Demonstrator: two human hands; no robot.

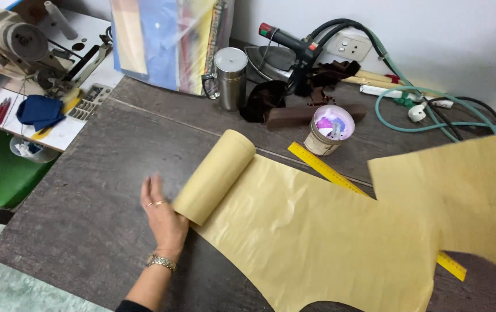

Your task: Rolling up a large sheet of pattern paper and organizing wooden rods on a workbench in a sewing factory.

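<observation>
My left hand (164, 216) lies flat on the dark table (97, 190), fingers together, its edge against the near end of a roll of tan paper (216, 176). A ring and a wristwatch are on that hand. The roll is partly unrolled; its loose sheet (311, 237) spreads to the right across the table, with a curved cut at the near edge. A second tan paper piece (467, 190) hangs at the right, close to the camera. My right hand is out of sight. A yellow ruler (323, 167) runs under the sheet.
A paper cup of small bits (329, 130), a steel mug (230, 78), a dark iron (285, 58), brown fabric scraps (294, 112), and green and black hoses (427, 110) crowd the far side. A sewing machine (22, 46) stands at far left.
</observation>
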